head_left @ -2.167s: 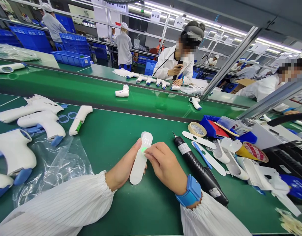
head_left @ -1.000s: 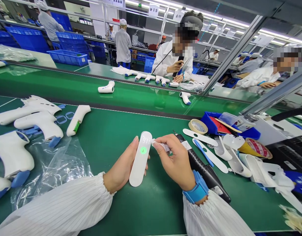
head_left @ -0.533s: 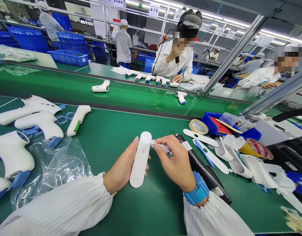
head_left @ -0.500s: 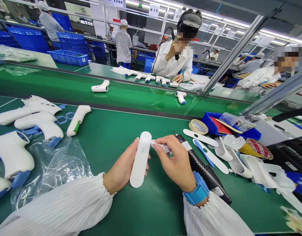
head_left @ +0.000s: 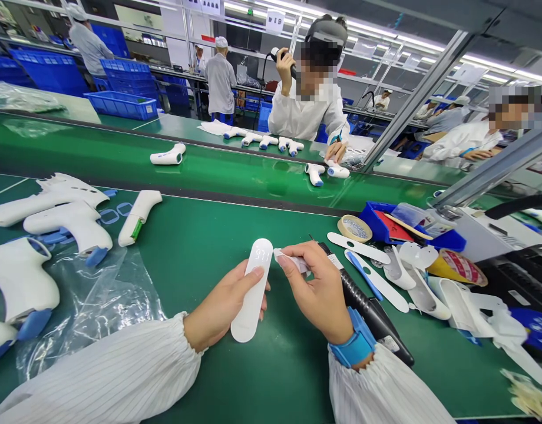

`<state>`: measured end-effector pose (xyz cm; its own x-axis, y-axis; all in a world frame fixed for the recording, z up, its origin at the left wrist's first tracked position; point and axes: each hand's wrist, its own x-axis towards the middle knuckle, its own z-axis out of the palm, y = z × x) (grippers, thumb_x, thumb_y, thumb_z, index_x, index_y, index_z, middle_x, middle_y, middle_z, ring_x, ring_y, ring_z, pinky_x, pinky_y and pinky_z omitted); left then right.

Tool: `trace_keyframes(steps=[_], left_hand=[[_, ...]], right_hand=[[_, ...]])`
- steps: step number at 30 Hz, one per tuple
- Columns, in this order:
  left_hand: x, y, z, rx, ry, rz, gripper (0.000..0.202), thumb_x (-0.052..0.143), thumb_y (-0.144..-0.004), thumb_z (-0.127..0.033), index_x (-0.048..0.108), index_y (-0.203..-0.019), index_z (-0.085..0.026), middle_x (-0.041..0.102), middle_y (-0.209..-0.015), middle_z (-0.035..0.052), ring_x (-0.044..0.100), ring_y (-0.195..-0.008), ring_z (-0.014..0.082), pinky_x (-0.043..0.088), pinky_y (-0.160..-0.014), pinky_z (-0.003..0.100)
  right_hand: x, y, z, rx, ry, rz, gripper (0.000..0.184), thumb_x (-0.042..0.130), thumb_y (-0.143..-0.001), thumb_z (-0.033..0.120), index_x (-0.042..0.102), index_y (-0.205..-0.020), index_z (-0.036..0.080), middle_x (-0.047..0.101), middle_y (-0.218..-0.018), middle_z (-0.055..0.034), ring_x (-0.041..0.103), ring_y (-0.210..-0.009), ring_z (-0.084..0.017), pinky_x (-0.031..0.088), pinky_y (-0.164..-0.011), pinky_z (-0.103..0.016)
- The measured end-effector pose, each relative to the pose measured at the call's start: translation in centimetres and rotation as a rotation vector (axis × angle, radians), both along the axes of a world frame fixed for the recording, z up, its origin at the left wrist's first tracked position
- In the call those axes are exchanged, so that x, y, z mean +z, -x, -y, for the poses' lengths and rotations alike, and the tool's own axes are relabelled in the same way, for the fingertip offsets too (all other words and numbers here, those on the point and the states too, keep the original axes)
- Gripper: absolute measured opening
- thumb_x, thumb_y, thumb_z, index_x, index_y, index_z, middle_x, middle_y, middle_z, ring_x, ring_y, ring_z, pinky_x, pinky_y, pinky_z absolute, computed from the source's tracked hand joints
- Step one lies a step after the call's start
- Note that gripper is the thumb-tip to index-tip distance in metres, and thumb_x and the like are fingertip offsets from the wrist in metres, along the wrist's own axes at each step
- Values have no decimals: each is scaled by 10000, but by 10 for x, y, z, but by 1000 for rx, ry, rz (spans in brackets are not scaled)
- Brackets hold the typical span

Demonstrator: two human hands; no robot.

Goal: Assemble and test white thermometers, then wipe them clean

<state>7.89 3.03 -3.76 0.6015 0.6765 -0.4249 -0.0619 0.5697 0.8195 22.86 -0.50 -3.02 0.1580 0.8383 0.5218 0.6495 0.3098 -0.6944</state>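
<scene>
A slim white thermometer (head_left: 247, 309) with rounded ends and lit digits near its top is gripped in my left hand (head_left: 218, 303). My left thumb lies across its front, over the spot of the round button, and the fingers wrap behind. Just right of its upper end, my right hand (head_left: 317, 288) pinches a small crumpled white piece (head_left: 300, 264), perhaps cloth or tissue; its tip is close to the thermometer's edge. A blue band circles my right wrist. Beside that hand lies a black electric screwdriver (head_left: 363, 306), partly hidden by it.
White gun-shaped thermometers (head_left: 79, 224) and a clear plastic bag (head_left: 107, 312) lie at left. On the right are white shell parts (head_left: 377, 282), a tape roll (head_left: 354, 228) and a blue bin (head_left: 448, 240). Beyond runs a green conveyor belt (head_left: 235, 171), with a co-worker (head_left: 308, 109) behind it.
My left thumb has moved onto the thermometer's front, covering the button. On the belt, the gun-shaped thermometers have shifted left. The co-worker's hand has brought another one onto the belt.
</scene>
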Motion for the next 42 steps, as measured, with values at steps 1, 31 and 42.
trace_keyframes(steps=[1,31,42], left_hand=[[0,0,0,10,6,-1,241,496,-827,-421,516,-860,-183,528,-732,-16,497,-530,79,442,-509,232],[-1,1,-1,33,13,22,269,505,-815,-446,518,-844,-179,540,-697,-10,505,-534,87,441,-516,229],[0,5,11,-332,44,211,269,483,-822,-442,527,-863,-180,582,-769,34,520,-491,104,433,-440,240]], right_hand=[[0,0,0,-1,2,0,52,551,-833,181,596,-848,201,576,-802,-13,525,-733,-146,410,-613,-269],[-2,-5,-3,-48,44,7,62,542,-840,223,603,-844,213,576,-801,-17,530,-727,-153,425,-628,-283],[-30,-17,-28,21,244,5,73,540,-804,199,603,-771,182,596,-792,-23,566,-738,-153,440,-684,-290]])
